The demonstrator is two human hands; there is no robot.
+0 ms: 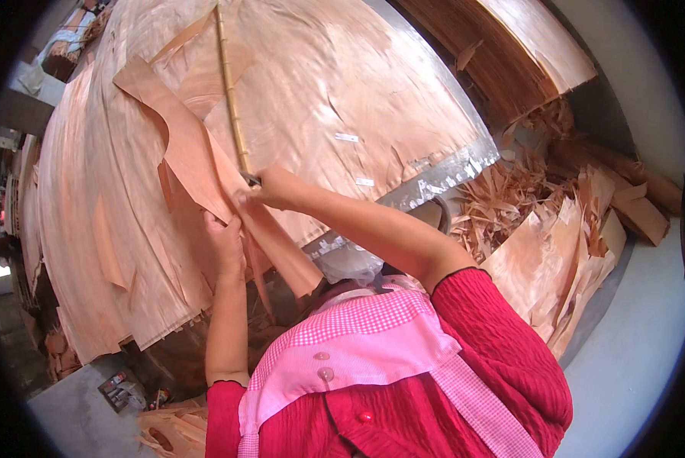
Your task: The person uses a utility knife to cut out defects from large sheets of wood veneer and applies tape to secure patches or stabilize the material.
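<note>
A long, uneven strip of thin wood veneer [179,146] lies slanting over a broad stack of veneer sheets [380,91]. My left hand [225,240] pinches the strip's left edge below its middle. My right hand [272,187] is closed at the strip's right side, on a small dark tool [252,179] whose exact kind I cannot make out; its thumb is against the veneer. A yellow segmented stick [232,99] lies lengthwise on the stack, its lower end beside my right hand.
Torn veneer scraps [502,206] heap at the right, beside larger loose sheets [548,275]. Another thick veneer stack [510,69] is at the upper right. A grey edge strip [441,183] borders the main stack. Small items [125,391] and more scraps [170,435] lie at the lower left.
</note>
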